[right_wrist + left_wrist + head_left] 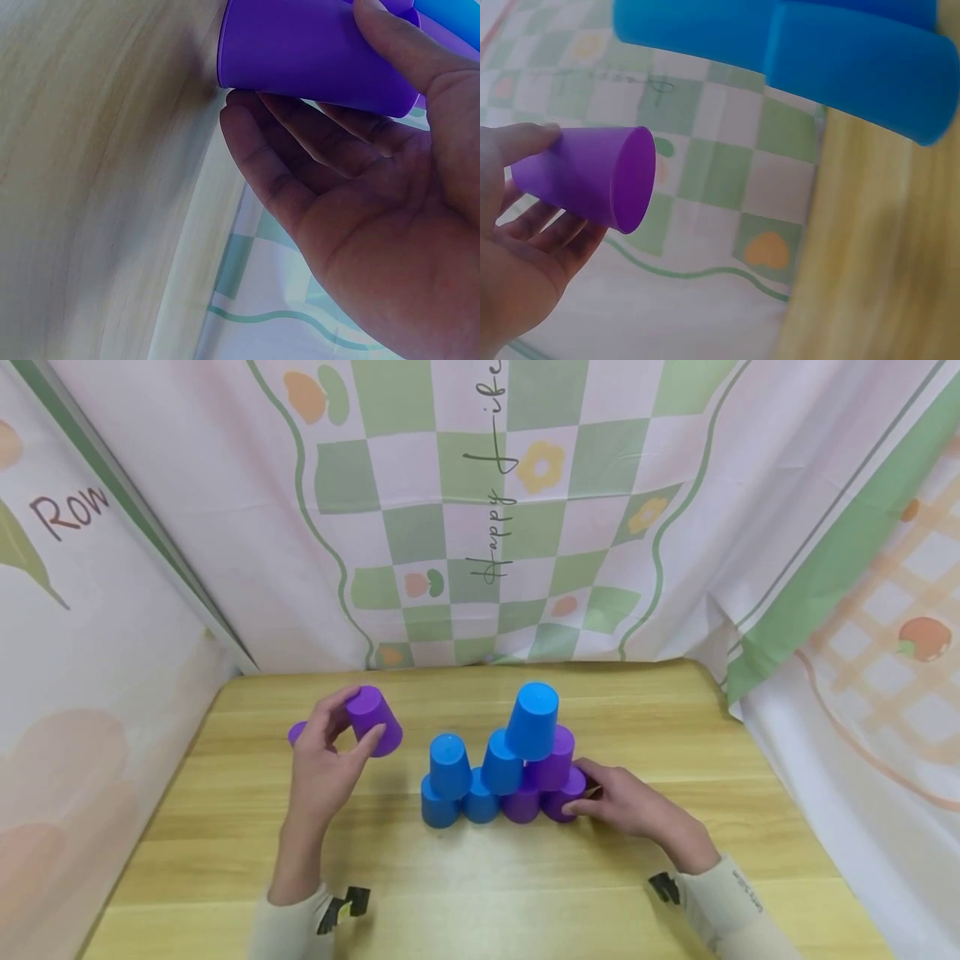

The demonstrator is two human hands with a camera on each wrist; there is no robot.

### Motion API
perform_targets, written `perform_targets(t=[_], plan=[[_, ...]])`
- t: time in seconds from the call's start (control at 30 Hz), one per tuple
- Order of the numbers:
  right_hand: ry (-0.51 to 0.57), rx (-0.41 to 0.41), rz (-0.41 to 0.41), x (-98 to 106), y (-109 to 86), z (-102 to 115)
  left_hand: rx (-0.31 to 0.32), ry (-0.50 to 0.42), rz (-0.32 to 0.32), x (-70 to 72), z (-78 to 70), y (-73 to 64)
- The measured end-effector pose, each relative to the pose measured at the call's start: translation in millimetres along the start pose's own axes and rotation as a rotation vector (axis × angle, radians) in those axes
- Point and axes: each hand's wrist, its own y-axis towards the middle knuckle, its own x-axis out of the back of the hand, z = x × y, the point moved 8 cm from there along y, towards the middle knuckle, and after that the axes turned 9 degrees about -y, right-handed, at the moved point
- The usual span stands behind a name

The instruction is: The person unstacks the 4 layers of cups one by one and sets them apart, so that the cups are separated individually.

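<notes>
My left hand [324, 777] holds an upside-down purple cup [372, 720] in the air, left of the stack, thumb on one side and fingers on the other. In the left wrist view this cup's open rim [634, 180] faces away from the palm. My right hand [626, 803] is at the stack's right end, thumb and fingers on either side of the bottom-row purple cup [315, 56]. The stack is of upside-down cups: blue cups [440, 802] at left, purple cups [521, 803] at right. One blue cup [533, 720] tops the right side, resting on a blue and a purple cup.
Another purple cup [297, 732] shows partly behind my left hand on the wooden table [480, 885]. Patterned curtains [480, 527] hang along the table's back and sides. Dark wrist devices [343, 910] sit at both sleeves.
</notes>
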Motion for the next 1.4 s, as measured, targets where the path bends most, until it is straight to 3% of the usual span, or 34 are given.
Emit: perform_targets(t=[0.93,1.17,1.4], plan=[[-0.012,0.005,-0.007,0.1,0.7,-0.3,0.315,-0.007,-0.048,8.6,90.6,-19.9],[-0.014,0.031,-0.017,0.9,0.7,0.9,0.35,-0.041,-0.061,5.5,105.8,-22.4],[-0.018,0.037,-0.015,-0.2,0.3,1.3,0.426,0.04,-0.044,4.0,116.4,-29.7]])
